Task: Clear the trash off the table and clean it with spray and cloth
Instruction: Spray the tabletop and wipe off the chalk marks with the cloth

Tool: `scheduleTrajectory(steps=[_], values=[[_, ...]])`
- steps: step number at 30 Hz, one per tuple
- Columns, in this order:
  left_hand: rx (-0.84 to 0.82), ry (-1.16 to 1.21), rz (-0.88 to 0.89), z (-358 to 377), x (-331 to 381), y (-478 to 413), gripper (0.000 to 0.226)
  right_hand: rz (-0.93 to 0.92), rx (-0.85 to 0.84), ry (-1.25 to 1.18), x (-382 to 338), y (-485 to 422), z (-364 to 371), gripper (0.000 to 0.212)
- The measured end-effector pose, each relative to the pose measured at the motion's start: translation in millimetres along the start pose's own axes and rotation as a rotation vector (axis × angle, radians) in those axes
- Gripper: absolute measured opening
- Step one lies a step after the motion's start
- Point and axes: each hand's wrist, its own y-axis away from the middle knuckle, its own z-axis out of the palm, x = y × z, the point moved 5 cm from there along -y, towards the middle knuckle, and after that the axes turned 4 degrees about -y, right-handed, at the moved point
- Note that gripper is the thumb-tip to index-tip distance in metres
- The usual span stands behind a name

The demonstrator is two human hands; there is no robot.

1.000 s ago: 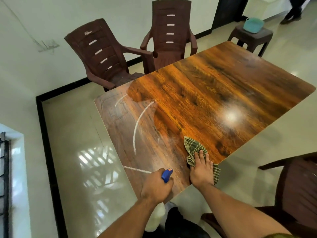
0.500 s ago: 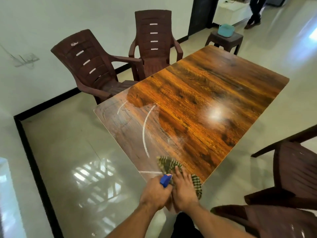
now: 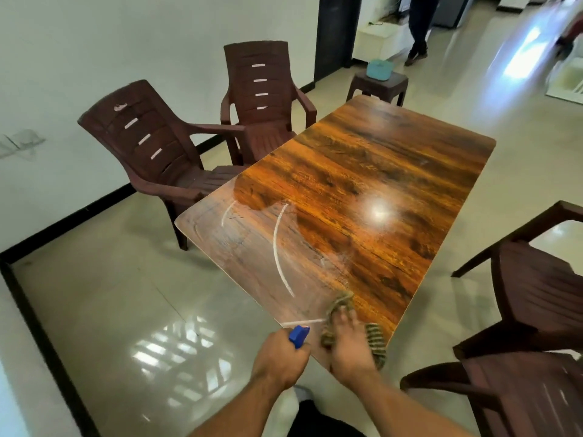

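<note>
Left hand [image 3: 280, 357] fisted, gripping spray bottle [image 3: 299, 335]. Right hand [image 3: 350, 343] palm-down, fingers extended, pressing cloth [image 3: 376, 339]. Both forearms extended forward.

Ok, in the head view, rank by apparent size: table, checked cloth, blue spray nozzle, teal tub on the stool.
1. table
2. checked cloth, partly under the right hand
3. blue spray nozzle and teal tub: look about alike; the tub is far off, the nozzle near, so unranked.

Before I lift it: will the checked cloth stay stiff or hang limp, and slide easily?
Probably limp: the cloth lies bunched in folds under the right hand. It likely slides easily, since the table looks glossy with wet-looking streaks.
</note>
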Motion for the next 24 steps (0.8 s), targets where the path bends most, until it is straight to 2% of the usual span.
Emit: scheduleTrajectory(steps=[2, 4, 6, 8, 10, 12, 14, 16, 18, 20, 21, 22, 24], values=[[0.012, -0.054, 0.055, -5.5, 9.0, -9.2, 0.017, -0.191, -0.106, 0.054, -11.8, 3.0, 10.8, 0.072], [-0.001, -0.068, 0.071, -11.4, 13.5, -19.3, 0.020, -0.229, -0.138, 0.103, -4.1, -3.3, 7.6, 0.070], [-0.035, -0.058, 0.061, -16.5, 11.7, -31.8, 0.021, -0.101, -0.035, 0.093, 10.9, -13.5, -4.0, 0.069], [-0.061, -0.046, 0.049, -22.0, 10.4, -42.6, 0.024, 0.159, 0.096, 0.012, 27.5, -25.1, -18.5, 0.071], [-0.065, -0.041, 0.043, -29.3, 9.5, -56.9, 0.026, 0.382, 0.145, -0.088, 35.8, -41.1, -26.1, 0.071], [-0.088, -0.037, 0.039, -39.8, 9.5, -77.2, 0.025, 0.507, 0.169, -0.168, 29.5, -62.7, -27.8, 0.069], [-0.119, -0.052, 0.041, -52.4, 12.2, -96.5, 0.027, 0.525, 0.161, -0.170, 12.1, -85.5, -25.3, 0.068], [-0.134, -0.053, 0.047, -68.5, 19.3, -115.3, 0.029, 0.402, 0.127, -0.142, -15.3, -112.7, -21.5, 0.072], [-0.144, -0.071, 0.051, -81.1, 24.2, -130.1, 0.028, 0.193, 0.073, -0.069, -46.8, -134.0, -10.3, 0.074], [-0.141, -0.055, 0.057, -93.6, 27.8, -143.3, 0.032, -0.039, 0.098, 0.066, -76.9, -147.4, -3.8, 0.078], [-0.148, -0.043, 0.055, -98.9, 27.8, -151.1, 0.038, -0.107, 0.051, 0.115, -87.2, -151.4, -1.0, 0.081], [-0.159, -0.047, 0.048, -101.9, 26.8, -156.4, 0.044, -0.131, -0.078, 0.151, -89.1, -151.2, 7.1, 0.089], [-0.179, -0.056, 0.019, -106.7, 18.5, -172.1, 0.048, -0.178, -0.136, 0.257, -70.9, -161.7, 33.7, 0.103]])
